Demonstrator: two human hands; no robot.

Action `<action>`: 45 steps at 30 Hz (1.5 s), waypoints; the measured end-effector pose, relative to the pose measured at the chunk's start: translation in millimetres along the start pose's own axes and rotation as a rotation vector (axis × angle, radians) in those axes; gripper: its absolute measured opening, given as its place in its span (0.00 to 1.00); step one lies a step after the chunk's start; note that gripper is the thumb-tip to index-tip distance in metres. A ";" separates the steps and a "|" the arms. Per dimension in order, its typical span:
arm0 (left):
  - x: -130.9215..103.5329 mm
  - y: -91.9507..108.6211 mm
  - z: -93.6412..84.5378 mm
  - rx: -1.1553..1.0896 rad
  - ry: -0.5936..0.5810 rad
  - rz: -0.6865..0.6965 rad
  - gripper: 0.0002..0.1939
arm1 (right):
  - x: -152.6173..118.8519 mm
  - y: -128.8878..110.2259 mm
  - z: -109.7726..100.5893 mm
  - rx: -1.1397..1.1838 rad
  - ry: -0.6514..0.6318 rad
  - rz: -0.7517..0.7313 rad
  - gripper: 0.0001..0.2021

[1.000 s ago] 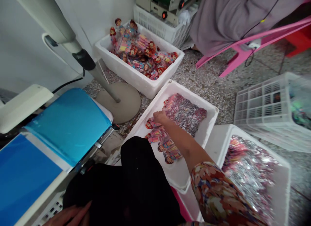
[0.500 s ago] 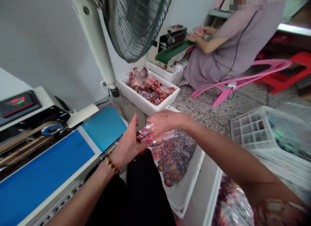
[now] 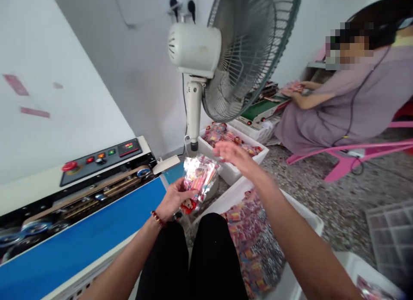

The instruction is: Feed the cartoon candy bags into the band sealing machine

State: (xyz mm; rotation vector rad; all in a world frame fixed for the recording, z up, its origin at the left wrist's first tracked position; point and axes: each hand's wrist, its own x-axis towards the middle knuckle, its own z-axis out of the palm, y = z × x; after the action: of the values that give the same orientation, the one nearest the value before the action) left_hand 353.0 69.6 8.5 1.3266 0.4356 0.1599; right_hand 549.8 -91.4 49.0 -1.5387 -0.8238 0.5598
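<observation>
My left hand (image 3: 177,198) grips a small stack of shiny printed plastic packets (image 3: 198,175) with a red-haired cartoon figure at the lower end. The thumb lies across their front, and the packets fan out slightly at the top. My right hand (image 3: 234,156) is raised to the right of the stack, apart from it, fingers stretched out and slightly blurred. Below my right forearm a white foam box (image 3: 301,205) holds rows of similar packets (image 3: 254,239). To the left runs the blue belt (image 3: 119,224) of a sealing machine.
A standing fan (image 3: 196,46) rises ahead. Behind it, another foam box (image 3: 263,156) holds more packets. A co-worker (image 3: 342,102) sits at the right by a green-belted machine (image 3: 258,110). A pink chair (image 3: 335,162) and a white crate (image 3: 390,239) are at the right.
The view has swung left and up. My right hand has come off the packets and opened; my left hand now holds the stack alone, its printed front showing.
</observation>
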 end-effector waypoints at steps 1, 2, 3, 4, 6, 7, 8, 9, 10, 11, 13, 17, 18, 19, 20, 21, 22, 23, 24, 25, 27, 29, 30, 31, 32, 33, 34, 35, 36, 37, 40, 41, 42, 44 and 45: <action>-0.3 1.6 -4.8 -0.026 0.025 0.011 0.28 | -3.7 12.6 3.9 0.071 -0.039 0.030 0.32; -0.1 2.5 -9.0 -0.041 0.038 0.017 0.29 | -7.4 24.8 11.2 0.126 -0.107 0.065 0.35; 0.6 2.4 -12.5 -0.048 0.042 0.021 0.28 | -10.5 35.4 21.6 0.173 -0.177 0.077 0.37; 2.1 0.8 -15.2 -0.049 0.037 0.024 0.28 | -12.5 43.9 34.5 0.215 -0.218 0.075 0.37; 7.6 -6.6 -18.8 -0.033 0.036 0.036 0.27 | -11.8 53.4 63.7 0.250 -0.264 0.105 0.33; 11.3 -12.0 -20.1 -0.014 0.052 0.051 0.27 | -9.0 54.7 77.8 0.251 -0.247 0.132 0.29; 15.5 -17.7 -21.2 0.014 0.084 0.076 0.28 | -4.7 54.5 90.3 0.254 -0.220 0.153 0.25; 19.7 -23.1 -22.2 0.051 0.132 0.112 0.28 | 0.4 53.2 100.7 0.262 -0.191 0.163 0.21; 23.5 -27.9 -23.3 0.102 0.188 0.153 0.29 | 6.0 51.5 108.6 0.277 -0.159 0.164 0.18; 26.8 -31.5 -24.4 0.170 0.244 0.195 0.29 | 11.5 49.8 114.1 0.297 -0.128 0.158 0.16; 30.9 -35.1 -26.5 0.334 0.341 0.271 0.27 | 21.2 48.0 119.5 0.318 -0.053 0.138 0.13; 33.2 -35.1 -31.6 0.467 0.545 0.385 0.25 | 33.4 51.2 120.1 0.226 0.065 0.121 0.14; 34.2 -35.3 -33.7 0.454 0.581 0.389 0.24 | 34.9 52.8 120.1 0.193 0.063 0.126 0.15; 35.6 -35.7 -36.2 0.439 0.606 0.374 0.22 | 36.0 54.3 120.4 0.165 0.054 0.134 0.15; 37.6 -36.3 -39.1 0.420 0.622 0.346 0.20 | 36.7 56.0 120.9 0.144 0.042 0.143 0.16; 39.9 -36.8 -42.3 0.393 0.631 0.311 0.18 | 37.3 57.9 121.4 0.134 0.030 0.149 0.16; 42.3 -37.0 -45.6 0.351 0.634 0.277 0.16 | 37.9 59.9 121.9 0.136 0.019 0.154 0.16; 44.6 -36.9 -48.8 0.296 0.631 0.247 0.16 | 38.5 62.3 122.3 0.147 0.006 0.157 0.17; 46.6 -36.4 -51.7 0.236 0.621 0.225 0.17 | 39.3 64.9 122.5 0.167 -0.008 0.161 0.17; 48.0 -35.4 -54.3 0.179 0.609 0.210 0.18 | 40.2 67.9 122.4 0.195 -0.024 0.167 0.18; 48.8 -32.9 -58.3 0.098 0.584 0.181 0.19 | 42.5 74.3 121.6 0.259 -0.053 0.182 0.19; 47.7 -30.7 -61.0 0.070 0.569 0.141 0.18 | 45.0 79.9 120.2 0.305 -0.053 0.194 0.19; 46.9 -30.0 -62.1 0.077 0.560 0.118 0.17 | 46.2 81.8 119.5 0.316 -0.043 0.197 0.19; 46.3 -29.5 -63.0 0.096 0.549 0.098 0.16 | 47.3 83.1 119.1 0.318 -0.031 0.199 0.19; 46.1 -29.1 -63.7 0.123 0.540 0.084 0.15 | 48.3 83.6 118.9 0.315 -0.021 0.201 0.19; 46.3 -28.6 -64.2 0.152 0.533 0.077 0.13 | 49.1 83.5 118.9 0.311 -0.018 0.203 0.20; 47.0 -27.9 -64.4 0.178 0.527 0.076 0.12 | 49.9 82.9 119.3 0.308 -0.025 0.203 0.20; 48.0 -26.7 -64.4 0.203 0.522 0.071 0.11 | 50.5 82.2 120.0 0.306 -0.034 0.204 0.20; 49.0 -25.1 -64.0 0.230 0.522 0.062 0.09 | 51.0 81.6 120.9 0.305 -0.038 0.209 0.20; 49.9 -23.0 -63.4 0.268 0.525 0.048 0.08 | 51.3 81.3 121.9 0.307 -0.034 0.214 0.19; 50.6 -16.6 -61.2 0.453 0.572 0.012 0.08 | 51.5 82.4 124.9 0.329 0.024 0.230 0.19; 50.2 -15.4 -60.9 0.519 0.598 0.019 0.08 | 51.4 83.2 125.5 0.340 0.045 0.233 0.20; 49.7 -14.9 -61.1 0.570 0.621 0.036 0.08 | 51.4 84.1 125.9 0.350 0.057 0.233 0.20; 49.1 -16.1 -63.8 0.593 0.647 0.055 0.09 | 51.5 85.6 125.8 0.366 0.054 0.232 0.21; 49.1 -17.6 -66.5 0.567 0.650 0.044 0.09 | 51.7 86.3 125.6 0.370 0.049 0.233 0.21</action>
State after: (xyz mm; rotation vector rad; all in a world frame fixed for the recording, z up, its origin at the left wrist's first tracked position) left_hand 369.1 142.8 -30.6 1.8332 1.0572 0.5418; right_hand 502.7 28.1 -47.9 -1.3063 -0.4722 0.7943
